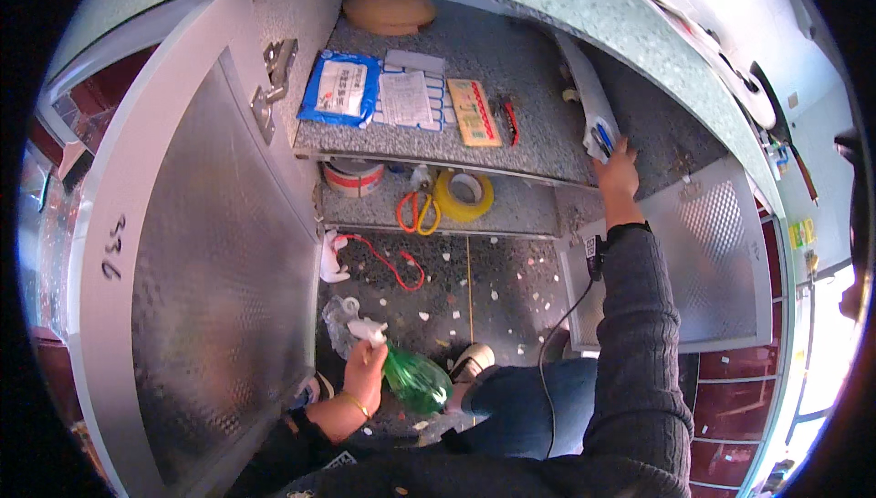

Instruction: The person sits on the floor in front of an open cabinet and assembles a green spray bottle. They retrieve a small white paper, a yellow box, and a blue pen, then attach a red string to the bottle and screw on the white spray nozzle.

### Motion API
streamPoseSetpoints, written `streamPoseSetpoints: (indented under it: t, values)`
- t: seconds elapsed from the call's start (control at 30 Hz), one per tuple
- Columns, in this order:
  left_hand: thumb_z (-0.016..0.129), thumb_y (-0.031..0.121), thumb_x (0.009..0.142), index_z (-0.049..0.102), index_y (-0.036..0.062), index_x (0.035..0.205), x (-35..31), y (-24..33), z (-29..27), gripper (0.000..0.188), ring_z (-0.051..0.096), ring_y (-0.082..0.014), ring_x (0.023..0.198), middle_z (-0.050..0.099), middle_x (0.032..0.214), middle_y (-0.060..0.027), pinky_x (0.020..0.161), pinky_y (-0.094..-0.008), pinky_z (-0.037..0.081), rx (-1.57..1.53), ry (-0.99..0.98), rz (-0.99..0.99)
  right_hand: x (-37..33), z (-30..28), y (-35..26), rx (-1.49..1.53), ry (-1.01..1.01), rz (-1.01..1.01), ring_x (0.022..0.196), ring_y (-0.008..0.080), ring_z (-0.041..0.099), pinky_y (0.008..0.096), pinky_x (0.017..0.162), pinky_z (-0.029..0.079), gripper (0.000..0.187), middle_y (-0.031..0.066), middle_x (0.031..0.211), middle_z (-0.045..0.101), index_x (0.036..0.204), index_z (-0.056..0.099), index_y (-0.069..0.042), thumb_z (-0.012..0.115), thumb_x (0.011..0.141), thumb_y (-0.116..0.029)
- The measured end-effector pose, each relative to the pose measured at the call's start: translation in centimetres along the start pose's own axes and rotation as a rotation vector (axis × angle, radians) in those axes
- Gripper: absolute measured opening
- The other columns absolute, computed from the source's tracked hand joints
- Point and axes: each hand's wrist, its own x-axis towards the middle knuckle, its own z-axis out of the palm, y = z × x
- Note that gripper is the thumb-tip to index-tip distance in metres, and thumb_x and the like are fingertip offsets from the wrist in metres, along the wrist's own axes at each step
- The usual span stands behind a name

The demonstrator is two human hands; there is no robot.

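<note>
Presently the left hand is clenched around the neck of a green spray bottle, whose long axis slants down toward the person's knee, low beside the open cabinet door. Far above it, the right hand grips a white box of pens at the shelf end. Its fingertips are hidden behind the box, whose contents are hard to make out.

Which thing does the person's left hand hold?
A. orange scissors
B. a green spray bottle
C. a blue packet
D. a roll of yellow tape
B: the left hand grips the neck of the green spray bottle, while the scissors, tape and packet lie on the shelves.
</note>
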Motion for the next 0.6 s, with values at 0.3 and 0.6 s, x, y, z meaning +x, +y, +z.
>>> streamPoseSetpoints:
  t: [0.3,0.6]
  values:
    - [0.055,0.012,0.087,0.048,0.0052,0.114,-0.5,-0.5,-0.3,0.029,0.049,-0.0115,0.096,0.053,0.106,-0.0027,0.082,-0.0297,0.04,-0.161,-0.067,-0.169,12.8,6.2,6.5,-0.359,0.003,-0.042,0.088,0.0277,0.063,0.0375,0.068,0.052,0.028,0.0115,0.1,0.063,0.107,0.059,-0.011,0.057,0.082,-0.023]
    - [0.055,0.006,0.086,0.05,0.0002,0.113,-0.5,-0.1,0.2,0.028,0.052,-0.0112,0.095,0.057,0.103,-0.0048,0.085,-0.0256,0.038,-0.022,-0.035,-0.094,18.8,19.8,15.9,0.34,-0.113,0.169,0.086,0.0261,0.062,0.0356,0.068,0.051,0.034,0.0151,0.099,0.062,0.102,0.052,-0.007,0.06,0.077,-0.029]
